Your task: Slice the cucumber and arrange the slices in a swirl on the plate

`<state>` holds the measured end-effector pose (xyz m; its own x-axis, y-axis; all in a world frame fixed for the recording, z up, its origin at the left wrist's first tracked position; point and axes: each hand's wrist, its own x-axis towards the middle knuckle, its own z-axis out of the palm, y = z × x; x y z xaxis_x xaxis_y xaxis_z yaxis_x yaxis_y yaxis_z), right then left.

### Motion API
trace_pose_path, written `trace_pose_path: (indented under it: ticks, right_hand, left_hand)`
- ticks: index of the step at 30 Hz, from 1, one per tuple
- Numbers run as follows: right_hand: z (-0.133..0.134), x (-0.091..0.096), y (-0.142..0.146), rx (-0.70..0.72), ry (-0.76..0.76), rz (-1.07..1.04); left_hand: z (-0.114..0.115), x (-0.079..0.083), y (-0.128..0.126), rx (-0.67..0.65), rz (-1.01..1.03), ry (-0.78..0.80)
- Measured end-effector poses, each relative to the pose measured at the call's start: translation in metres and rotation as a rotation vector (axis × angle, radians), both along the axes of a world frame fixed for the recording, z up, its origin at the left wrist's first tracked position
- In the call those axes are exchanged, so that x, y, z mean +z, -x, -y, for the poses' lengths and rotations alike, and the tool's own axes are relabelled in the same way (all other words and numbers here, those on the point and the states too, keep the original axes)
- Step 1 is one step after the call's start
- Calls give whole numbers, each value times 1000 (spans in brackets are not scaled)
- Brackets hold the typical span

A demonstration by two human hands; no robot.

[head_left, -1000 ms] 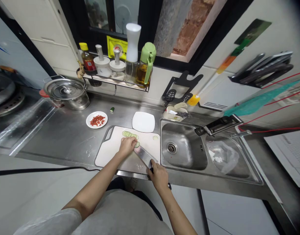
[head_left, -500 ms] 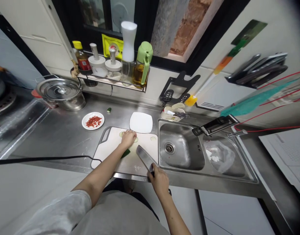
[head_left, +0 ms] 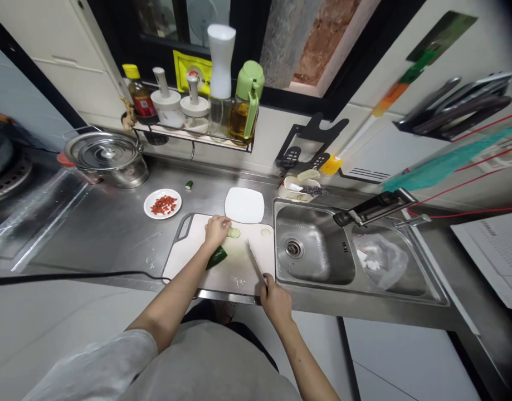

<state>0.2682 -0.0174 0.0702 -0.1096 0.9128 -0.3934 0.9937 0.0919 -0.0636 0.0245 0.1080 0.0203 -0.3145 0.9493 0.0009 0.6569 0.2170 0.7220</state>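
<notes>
My left hand is over the upper part of the white cutting board. Its fingers are bent and pinched together, with a pale bit of cucumber slice at the tips. Beside them lie thin cucumber slices. A dark green length of cucumber rests on the board just below this hand, partly hidden by the wrist. My right hand is wrapped round the handle of a kitchen knife, its blade turned nearly edge-up over the board's right side. One lone slice lies near the board's right edge.
A white square plate stands behind the board. To the left are a plate of red bits, a cucumber end and a lidded steel pot. The sink adjoins the board's right. A black cord reaches the board.
My left hand has drawn its fingers together, and slices now show beside it. The knife has turned from showing its flat side to a narrow edge. The view has shifted slightly.
</notes>
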Motion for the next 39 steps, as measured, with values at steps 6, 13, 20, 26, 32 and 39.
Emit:
trace_pose_path:
  ticks: [6, 13, 20, 26, 32, 39]
  right_hand:
    - [-6, 4, 8, -25, 105, -48]
    - [-11, 13, 16, 21, 95, -171]
    - [-17, 38, 43, 155, 176, -107]
    - [-18, 46, 58, 224, 224, -94]
    - [-16, 48, 60, 263, 243, -74]
    - [-18, 51, 60, 310, 237, -45]
  left_hand:
    - [56, -1, 22, 127, 198, -217]
    - [112, 3, 29, -35, 19, -221]
    - [113, -6, 22, -243, -116, -250]
    - [112, -14, 22, -284, -122, -266]
    - [112, -12, 21, -273, -142, -214]
    - [113, -16, 22, -286, -179, -249]
